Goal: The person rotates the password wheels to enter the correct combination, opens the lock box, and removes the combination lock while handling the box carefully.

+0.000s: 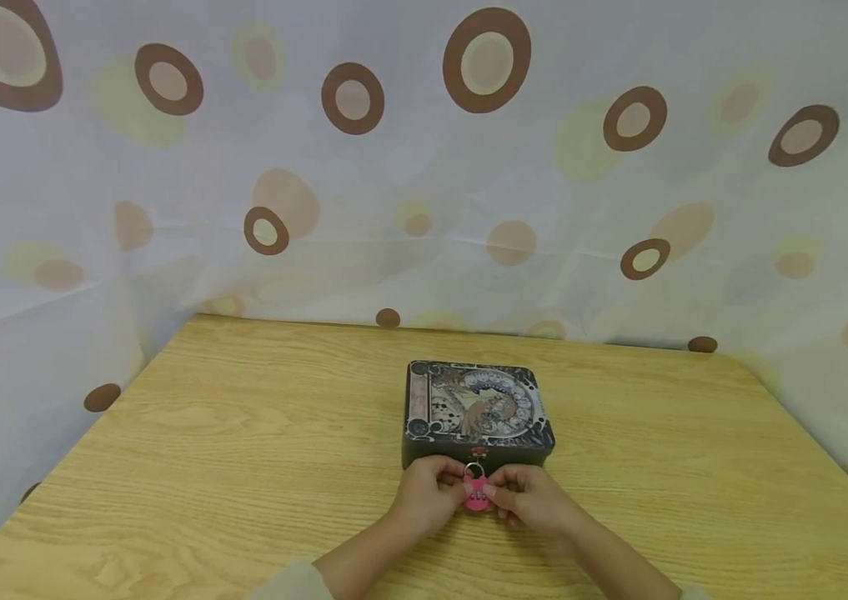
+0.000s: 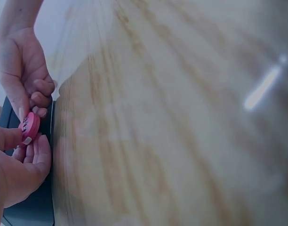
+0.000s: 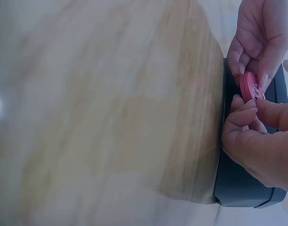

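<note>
A pink combination padlock [image 1: 476, 493] with a row of small number dials hangs in front of a dark box [image 1: 479, 404] with an ornate picture on its lid. Its silver shackle [image 1: 474, 469] reaches up to the red-and-metal clasp [image 1: 479, 452] on the box's front. From the left, my left hand [image 1: 429, 493] pinches the lock's body between thumb and fingers. My right hand [image 1: 532, 497] pinches the opposite side, thumb on the dial face near the dials. Both wrist views show the pink lock [image 2: 29, 128] between the two hands, close against the box's dark side [image 3: 243, 183].
The box stands on a wooden table [image 1: 258, 433] with a light grain. Behind and beside the table hangs a white cloth [image 1: 363, 183] patterned with brown and beige ovals.
</note>
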`<state>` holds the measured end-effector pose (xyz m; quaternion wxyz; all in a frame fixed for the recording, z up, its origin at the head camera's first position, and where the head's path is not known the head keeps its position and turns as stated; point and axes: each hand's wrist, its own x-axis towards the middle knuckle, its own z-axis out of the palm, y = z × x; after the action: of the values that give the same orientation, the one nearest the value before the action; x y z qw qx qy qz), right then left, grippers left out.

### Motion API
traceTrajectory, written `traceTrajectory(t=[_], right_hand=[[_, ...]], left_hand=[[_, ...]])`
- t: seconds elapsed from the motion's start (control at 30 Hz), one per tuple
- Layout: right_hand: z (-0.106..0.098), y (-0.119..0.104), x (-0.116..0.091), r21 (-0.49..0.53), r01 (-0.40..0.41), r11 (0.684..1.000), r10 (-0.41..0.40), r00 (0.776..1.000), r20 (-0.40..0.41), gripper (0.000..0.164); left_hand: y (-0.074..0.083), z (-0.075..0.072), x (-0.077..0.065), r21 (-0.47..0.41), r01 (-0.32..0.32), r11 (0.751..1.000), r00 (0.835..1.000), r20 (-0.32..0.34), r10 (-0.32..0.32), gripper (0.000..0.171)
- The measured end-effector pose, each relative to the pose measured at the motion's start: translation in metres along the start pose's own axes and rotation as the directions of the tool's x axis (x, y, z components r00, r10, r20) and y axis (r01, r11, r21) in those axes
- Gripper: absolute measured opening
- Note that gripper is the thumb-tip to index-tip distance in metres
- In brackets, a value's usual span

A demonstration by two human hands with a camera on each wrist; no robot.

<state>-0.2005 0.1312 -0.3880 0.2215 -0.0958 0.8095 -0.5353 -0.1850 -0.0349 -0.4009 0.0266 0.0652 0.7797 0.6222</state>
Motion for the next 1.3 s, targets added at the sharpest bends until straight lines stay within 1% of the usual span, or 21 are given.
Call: traceTrajectory(t=[0.23, 0.4, 0.7, 0.97, 1.3], right_hand=[[0.0006, 0.0007, -0.0004, 0.003, 0.006, 1.0, -0.006, 1.0, 0.003, 0.02], [0.0014, 0.0003, -0.0005, 0.001, 0.004, 1.0, -0.004, 1.0, -0.008, 0.019], [0.0029, -0.001, -0.0015, 0.009, -0.006, 1.0, 0.006, 1.0, -0.022, 0.017], [0.0034, -0.0013, -0.0012, 0.005, -0.014, 1.0, 0.014, 1.0, -0.028, 0.016], [0.004, -0.0018, -0.0013, -0.003, -0.021, 1.0, 0.021, 0.999, -0.041, 0.016]], left_hand=[[-0.0033, -0.0012, 0.0006, -0.017, 0.017, 1.0, 0.999, 0.046, -0.016, 0.018], [-0.0049, -0.0002, 0.0009, -0.02, 0.002, 1.0, 0.999, 0.044, -0.001, 0.018], [-0.004, 0.0008, -0.0002, -0.034, -0.004, 0.999, 0.999, 0.049, 0.006, 0.015], [-0.0037, 0.0013, 0.0002, 0.013, -0.02, 1.0, 0.999, 0.042, 0.019, 0.014], [-0.0036, 0.0027, 0.0003, 0.069, -0.056, 0.996, 0.998, 0.028, 0.054, 0.012]])
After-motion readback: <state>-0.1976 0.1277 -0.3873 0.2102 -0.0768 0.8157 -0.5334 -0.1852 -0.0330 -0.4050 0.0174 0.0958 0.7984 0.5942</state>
